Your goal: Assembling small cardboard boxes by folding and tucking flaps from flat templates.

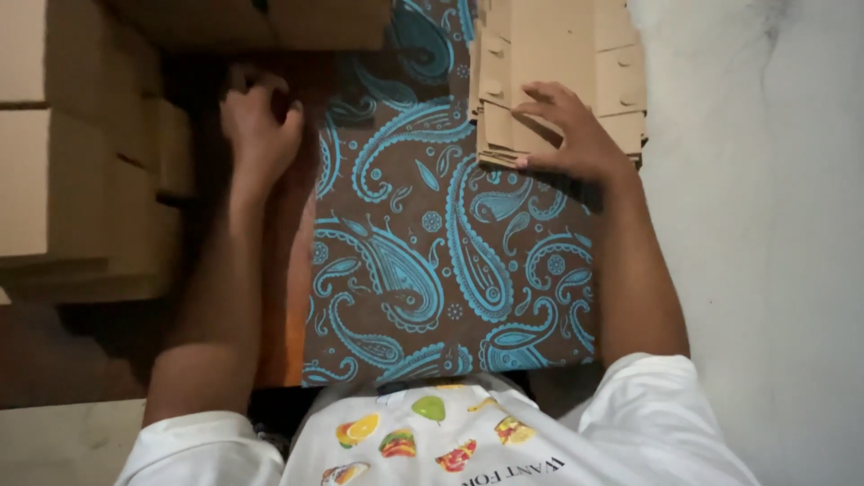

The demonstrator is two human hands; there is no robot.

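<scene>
Stack of flat cardboard blanks (558,72) lies at the far edge of the paisley cloth (432,252). Right hand (571,135) fingers press its top sheet, unlifted. Left hand (259,121) curled loosely beside assembled boxes (81,180), grasping nothing visible.

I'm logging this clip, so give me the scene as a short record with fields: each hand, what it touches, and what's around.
left hand: curled, in a dim gap beside the assembled cardboard boxes; what it grips cannot be told
right hand: fingers spread on the stack of flat cardboard blanks
surface: brown cloth with blue paisley pattern
right side: pale floor
clothing: white printed shirt
</scene>
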